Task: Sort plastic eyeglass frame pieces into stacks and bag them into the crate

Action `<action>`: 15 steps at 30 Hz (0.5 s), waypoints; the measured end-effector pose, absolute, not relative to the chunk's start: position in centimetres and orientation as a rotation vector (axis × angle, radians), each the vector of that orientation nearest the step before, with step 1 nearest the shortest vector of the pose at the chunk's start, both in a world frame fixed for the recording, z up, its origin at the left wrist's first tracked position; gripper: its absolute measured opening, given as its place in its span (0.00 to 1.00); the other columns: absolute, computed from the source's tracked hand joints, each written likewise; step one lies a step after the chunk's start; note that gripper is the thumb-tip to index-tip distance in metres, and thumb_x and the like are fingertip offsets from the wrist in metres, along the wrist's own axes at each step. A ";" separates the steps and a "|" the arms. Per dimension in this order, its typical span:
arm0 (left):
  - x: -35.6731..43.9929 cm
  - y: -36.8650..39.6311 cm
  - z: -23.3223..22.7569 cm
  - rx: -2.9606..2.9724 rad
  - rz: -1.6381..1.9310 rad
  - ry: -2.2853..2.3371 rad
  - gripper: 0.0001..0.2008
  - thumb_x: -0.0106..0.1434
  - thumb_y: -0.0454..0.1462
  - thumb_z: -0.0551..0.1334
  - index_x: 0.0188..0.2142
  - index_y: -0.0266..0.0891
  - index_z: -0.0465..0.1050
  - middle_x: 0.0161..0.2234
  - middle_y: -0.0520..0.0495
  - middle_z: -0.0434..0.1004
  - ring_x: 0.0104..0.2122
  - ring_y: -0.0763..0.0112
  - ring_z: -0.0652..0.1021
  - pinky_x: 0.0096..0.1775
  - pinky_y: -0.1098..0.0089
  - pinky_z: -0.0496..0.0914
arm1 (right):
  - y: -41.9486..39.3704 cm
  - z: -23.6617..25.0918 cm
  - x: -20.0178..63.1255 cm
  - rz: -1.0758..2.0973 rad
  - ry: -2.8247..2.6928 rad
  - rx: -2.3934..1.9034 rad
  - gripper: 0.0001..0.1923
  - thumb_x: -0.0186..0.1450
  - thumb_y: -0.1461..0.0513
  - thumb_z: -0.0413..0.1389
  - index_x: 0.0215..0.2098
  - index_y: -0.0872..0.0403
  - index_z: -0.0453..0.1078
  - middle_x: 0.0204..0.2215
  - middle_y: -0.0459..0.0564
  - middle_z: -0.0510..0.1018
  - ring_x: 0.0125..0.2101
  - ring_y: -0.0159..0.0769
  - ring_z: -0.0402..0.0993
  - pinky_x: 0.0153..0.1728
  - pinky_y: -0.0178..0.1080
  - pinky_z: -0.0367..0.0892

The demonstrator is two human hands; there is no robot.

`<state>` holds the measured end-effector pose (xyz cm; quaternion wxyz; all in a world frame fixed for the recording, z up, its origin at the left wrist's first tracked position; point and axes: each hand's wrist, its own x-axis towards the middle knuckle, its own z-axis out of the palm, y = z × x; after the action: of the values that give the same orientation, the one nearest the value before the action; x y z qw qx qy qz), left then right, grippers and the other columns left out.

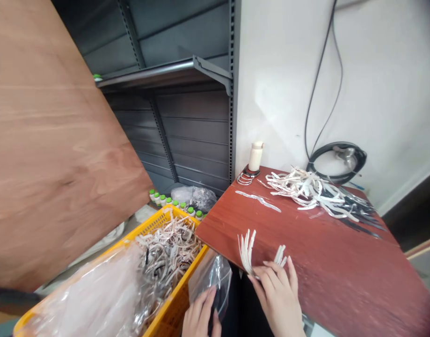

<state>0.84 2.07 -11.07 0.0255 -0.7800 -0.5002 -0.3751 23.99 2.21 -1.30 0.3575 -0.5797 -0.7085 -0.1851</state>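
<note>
A small bundle of white strips (247,250) is gripped in my right hand (278,295) at the table's near edge, its ends fanning up on both sides of the fingers. My left hand (201,314) has its fingers closed on a clear plastic bag (220,276), beside the crate and left of the table. Something dark shows at the left fingers, but I cannot make it out. Farther back on the red-brown table (327,262) lies a tangled heap of white strips (302,187), with dark strips (358,210) on its right.
A yellow crate (186,285) full of wrapped strips (165,257) and plastic bags (88,290) stands at left. Green-capped bottles (168,201) line the floor by grey shelving (158,75). A cream bottle (256,157) and a coiled black cable (360,161) are at the table's back. A wooden board (53,154) leans left.
</note>
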 end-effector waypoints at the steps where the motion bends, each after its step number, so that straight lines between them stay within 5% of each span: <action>1: 0.9 2.0 -10.1 -2.447 -1.130 -1.542 0.23 0.64 0.35 0.57 0.59 0.44 0.68 0.49 0.45 0.79 0.46 0.65 0.80 0.44 0.68 0.76 | 2.1 -1.3 24.1 -0.497 -1.845 -1.495 0.05 0.68 0.62 0.56 0.43 0.49 0.71 0.34 0.43 0.81 0.40 0.40 0.75 0.66 0.56 0.38; 7: 2.0 0.8 -5.6 -2.522 -1.121 -1.843 0.25 0.63 0.31 0.54 0.60 0.45 0.66 0.52 0.45 0.75 0.49 0.69 0.79 0.50 0.69 0.75 | 0.6 -0.4 23.5 -0.391 -1.929 -1.330 0.04 0.69 0.60 0.56 0.41 0.50 0.69 0.33 0.44 0.81 0.38 0.39 0.74 0.66 0.57 0.39; 15: 1.1 0.4 -4.9 -2.667 -1.299 -2.036 0.28 0.60 0.29 0.58 0.60 0.44 0.65 0.56 0.43 0.70 0.56 0.65 0.75 0.56 0.65 0.71 | -1.9 -2.0 20.5 -0.190 -2.373 -0.970 0.05 0.66 0.58 0.59 0.39 0.50 0.71 0.27 0.38 0.77 0.30 0.33 0.71 0.69 0.48 0.26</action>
<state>1.13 0.36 -4.95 -0.2262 -0.7220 -0.5513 -0.3516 20.48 -1.90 -1.97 0.2816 -0.3619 -0.8858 -0.0710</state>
